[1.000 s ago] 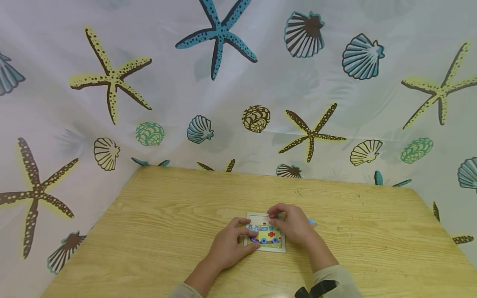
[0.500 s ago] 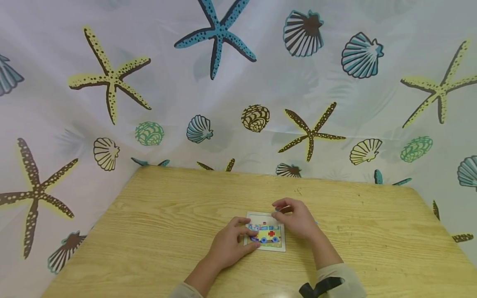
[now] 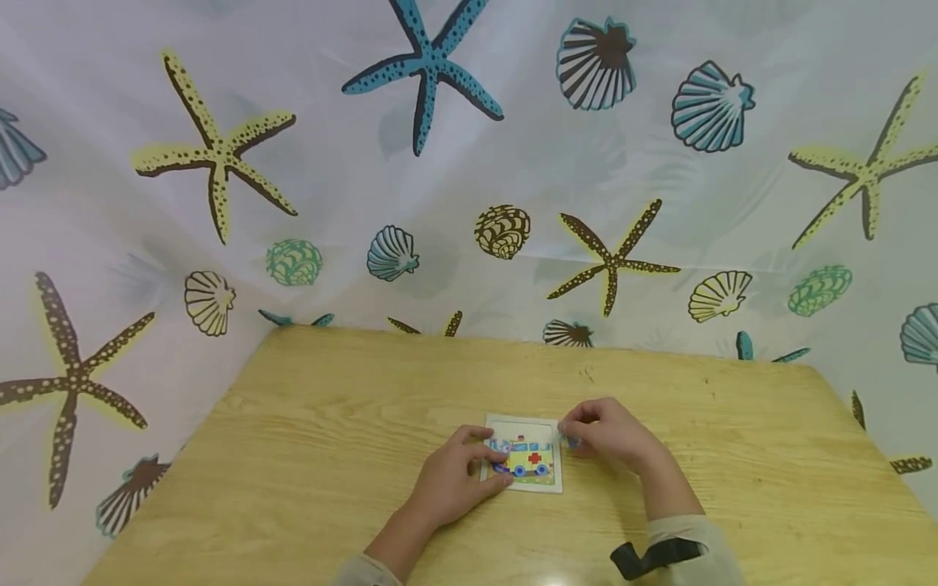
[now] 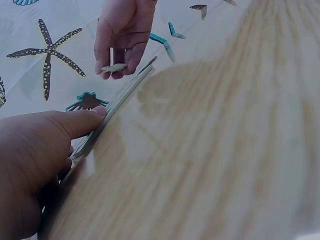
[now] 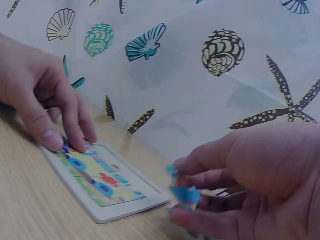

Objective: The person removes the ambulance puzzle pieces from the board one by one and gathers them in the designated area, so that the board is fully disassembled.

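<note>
A small square jigsaw puzzle [image 3: 528, 460] in a white frame lies on the table, showing a yellow ambulance with a red cross and blue wheels. Its upper strip is bare white backing. My left hand [image 3: 458, 472] rests on its left side, thumb near the lower edge and fingertips on the picture, as the right wrist view also shows. My right hand [image 3: 608, 431], just past the frame's right edge, pinches a blue puzzle piece [image 5: 186, 196] with an orange patch between thumb and fingers. In the left wrist view a pale edge of that piece [image 4: 114, 68] shows at the fingertips.
The wood-grain table [image 3: 352, 407] extends around the puzzle. A white curtain [image 3: 469, 179] printed with starfish and shells hangs behind the table and along its sides. A black strap [image 3: 659, 557] is on the right sleeve.
My right hand has moved from the puzzle's upper right part to the right, off the frame. The blue bit seen beyond that hand earlier no longer shows there. My left hand stays put.
</note>
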